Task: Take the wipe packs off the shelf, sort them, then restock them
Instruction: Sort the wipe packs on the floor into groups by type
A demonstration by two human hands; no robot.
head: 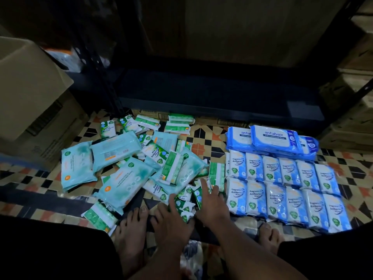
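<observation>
Wipe packs cover the patterned floor in front of a dark, bare shelf board (201, 93). On the left lies a loose heap of large teal packs (115, 148) mixed with small green packs (173, 166). On the right, blue-and-white antibacterial packs (282, 188) lie in two neat rows, with larger blue antabax packs (274, 142) behind them. My left hand (171, 221) and my right hand (212, 203) both rest, fingers spread, on a small cluster of green packs (186, 201) just in front of my bare feet. Neither hand grips a pack.
A cardboard box (30, 102) stands at the left beside the black rack upright (105, 77). More cartons (351, 126) are stacked at the right. Flat cartons (212, 120) lie under the shelf. My feet (131, 229) are close behind the packs.
</observation>
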